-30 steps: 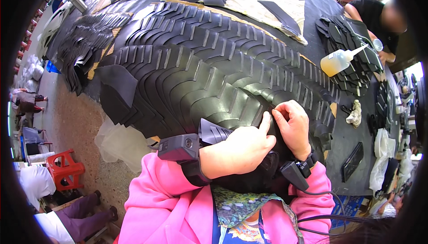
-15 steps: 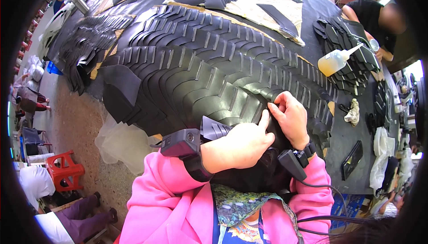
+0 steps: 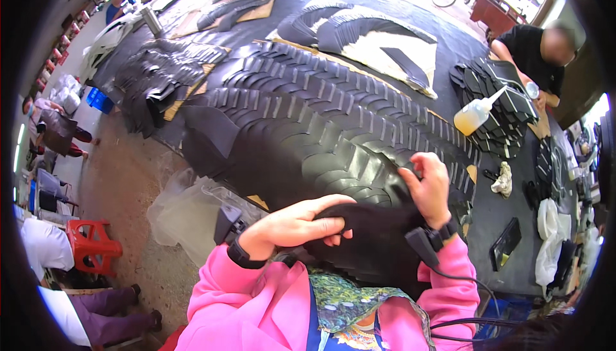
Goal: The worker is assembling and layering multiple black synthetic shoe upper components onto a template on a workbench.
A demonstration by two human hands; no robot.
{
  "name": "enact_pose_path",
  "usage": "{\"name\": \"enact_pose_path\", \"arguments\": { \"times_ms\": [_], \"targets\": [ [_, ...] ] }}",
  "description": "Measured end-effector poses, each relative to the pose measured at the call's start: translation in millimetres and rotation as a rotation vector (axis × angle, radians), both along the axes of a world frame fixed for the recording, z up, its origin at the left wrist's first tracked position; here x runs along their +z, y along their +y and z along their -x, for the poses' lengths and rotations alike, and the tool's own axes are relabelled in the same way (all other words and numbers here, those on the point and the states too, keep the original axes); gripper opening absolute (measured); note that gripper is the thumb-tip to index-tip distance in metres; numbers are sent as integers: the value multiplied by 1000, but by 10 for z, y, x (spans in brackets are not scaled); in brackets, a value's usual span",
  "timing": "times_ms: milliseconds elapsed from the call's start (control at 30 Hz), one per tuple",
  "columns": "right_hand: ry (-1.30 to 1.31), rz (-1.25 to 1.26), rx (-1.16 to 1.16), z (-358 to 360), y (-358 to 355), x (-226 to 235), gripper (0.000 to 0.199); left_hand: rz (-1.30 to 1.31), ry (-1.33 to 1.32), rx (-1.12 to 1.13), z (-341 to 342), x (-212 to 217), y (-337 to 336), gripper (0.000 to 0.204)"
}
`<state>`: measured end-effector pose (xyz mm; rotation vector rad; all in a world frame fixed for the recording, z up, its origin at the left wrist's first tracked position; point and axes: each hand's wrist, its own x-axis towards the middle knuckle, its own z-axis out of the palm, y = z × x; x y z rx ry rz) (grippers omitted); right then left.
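Lower middle of the frame: left hand lying flat with fingers stretched out across a black floppy piece, thumb tucked under its edge, so pinched on it rather than loose. Right hand just to the right and a bit higher, fingers curled down onto the same piece where it meets the overlapping rows of black cut pieces spread over the big dark table. Hands close together but not touching, both on that one piece. Pink sleeves coming up from the bottom edge, a dark watch-like band on each wrist. Right of centre, a squeeze bottle with yellowish liquid lying tilted on the table, near a stack of more black pieces. Crumpled rag on the right side, well apart from the hands. Upper right, another person in a black shirt bent over the table. Lower left, a red plastic stool on the floor and a clear plastic bag at the table edge.
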<state>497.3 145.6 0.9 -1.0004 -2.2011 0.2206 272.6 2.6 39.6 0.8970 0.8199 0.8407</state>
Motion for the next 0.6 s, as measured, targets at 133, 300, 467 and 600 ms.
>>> {"name": "enact_pose_path", "arguments": {
  "times_ms": [133, 300, 467, 600],
  "targets": [
    [460, 626, 136, -51, -414, 362, 6, 161, -396, 187, -153, -359, -124, 51],
    [209, 648, 505, 222, -937, 638, 25, 94, -606, 365, -436, -411, -104, 47],
    [153, 420, 430, 300, -1041, 483, 40, -61, -624, 401, -502, -381, -144, 43],
    [184, 350, 423, 333, -1034, 446, 36, -64, -567, 465, -538, -372, -211, 41]
  ]
}}
